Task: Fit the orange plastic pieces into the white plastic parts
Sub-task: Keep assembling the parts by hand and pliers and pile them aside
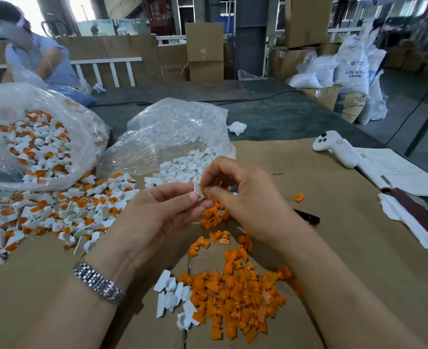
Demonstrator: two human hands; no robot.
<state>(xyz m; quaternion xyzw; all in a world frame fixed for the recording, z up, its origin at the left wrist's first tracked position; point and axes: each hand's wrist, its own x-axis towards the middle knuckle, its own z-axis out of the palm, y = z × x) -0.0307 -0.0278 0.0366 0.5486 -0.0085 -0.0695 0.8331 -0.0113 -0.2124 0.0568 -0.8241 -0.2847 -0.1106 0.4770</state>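
A small white plastic part [198, 191] is pinched between the thumb and curled fingers of the left hand [157, 217], and an orange piece [203, 190] is pressed against it by the pinching thumb and forefinger of the right hand [243, 197], whose other fingers are loosely bent. Both hands are held above a sheet of brown cardboard [333, 222]; a metal watch [97, 282] is worn on the left wrist. Just below the fingers a loose scatter of orange pieces [235, 293] is spread toward the near edge, with a few empty white parts [172, 295] lying at its left side. To the left, a heap of assembled white-and-orange parts [57, 212] is spilled across the cardboard, and more of them are held in a clear plastic bag [36, 144] behind it. A second clear bag of white parts [180, 142] is set farther back, beyond the hands. To the right, a black pen [307, 217] is seen near the right wrist, a single orange piece [298, 197] lies apart, and a white controller [336, 147] rests at the far right beside a sheet of paper [394, 172]. Another person [31, 54] is seated at the far left.
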